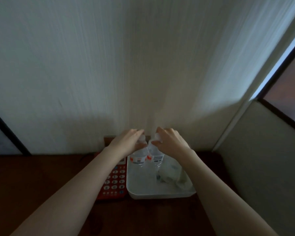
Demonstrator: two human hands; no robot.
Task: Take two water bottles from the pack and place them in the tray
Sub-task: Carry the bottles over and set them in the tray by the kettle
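Both bare forearms are stretched forward from the bottom corners over a dark wooden table (32, 176), and they converge at the far end of a white tray (160, 195). At the wall end of the tray 2 clear water bottles are stood upright, side by side and touching. The left hand (126, 142) is curled over the cap and neck of the left bottle (139, 157), with the fingers closed around the top. The right hand (170, 140) is wrapped in the same way around the cap and neck of the right bottle (156, 155). Each bottle carries a white label with a red patch, and the bases are seen inside the tray. A crumpled piece of clear plastic wrap (172, 171) is lain in the right part of the tray, just beside the right bottle; the near part of the tray floor is bare. A red telephone (115, 183) with white number keys is placed against the tray's left wall, partly covered by the left forearm. A pale wall (143, 65) is seen behind everything.
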